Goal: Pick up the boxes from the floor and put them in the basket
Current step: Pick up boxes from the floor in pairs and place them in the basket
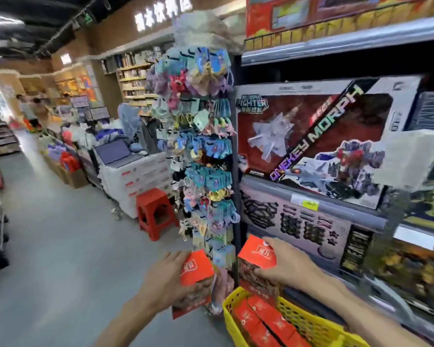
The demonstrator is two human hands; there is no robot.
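Transfer step: left hand grips one red cardboard box, right hand grips another, both above yellow plastic mesh basket. Next: lower, release beside boxes already inside.

Bright ceiling light; wide-angle bending at edges; smeared, blocky blur throughout.

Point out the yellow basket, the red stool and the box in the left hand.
yellow basket [229,304]: head view, on its near left rim.
red stool [151,196]: head view, on its seat.
box in the left hand [194,267]: head view, on its orange top face.
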